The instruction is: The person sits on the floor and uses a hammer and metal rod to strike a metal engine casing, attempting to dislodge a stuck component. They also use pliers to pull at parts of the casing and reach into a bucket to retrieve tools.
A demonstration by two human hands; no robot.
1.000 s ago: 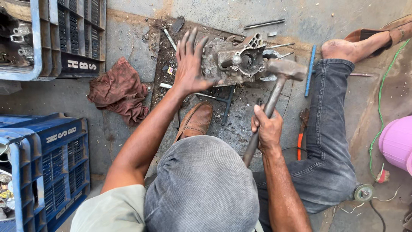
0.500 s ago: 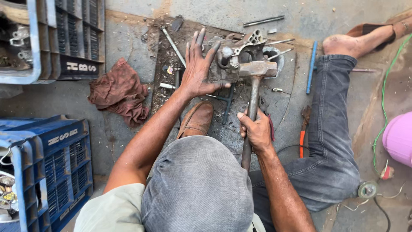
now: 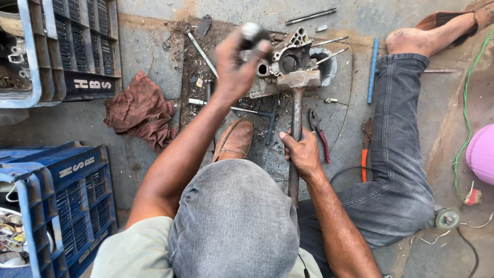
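**Hammer on the casting, a round part raised in the other hand**

The person sits on the concrete floor [image 3: 437, 118], one leg stretched out to the right, a grey cap [image 3: 234, 221] filling the bottom of the view. The right hand [image 3: 303, 154] has its fingers [image 3: 289, 149] wrapped tight around the shaft of a hammer [image 3: 296, 113], partway up its length. The hammer head lies right at the near edge of a grey metal casting [image 3: 288, 56]; I cannot tell whether it touches. The casting sits on a dirty steel plate [image 3: 195, 67] in front of the person, its round bore showing.

The left hand [image 3: 234, 67] is raised above the plate, just left of the casting. Its fingers [image 3: 257, 51] are curled around a small round metal part [image 3: 252, 32], which is blurred, so its shape is hard to read.

Near the right hand, red-handled pliers [image 3: 316, 131] lie on the floor, and a brown shoe [image 3: 234, 140] rests between the arms. A thin rod [image 3: 200, 49] lies slanted across the plate. A rust-red rag [image 3: 141, 110] is heaped left of the plate. A blue crate [image 3: 56, 201] stands at lower left and more crates [image 3: 67, 51] at upper left. A blue stick [image 3: 373, 69] lies beside the outstretched leg, and two metal bars [image 3: 311, 16] lie beyond the plate.
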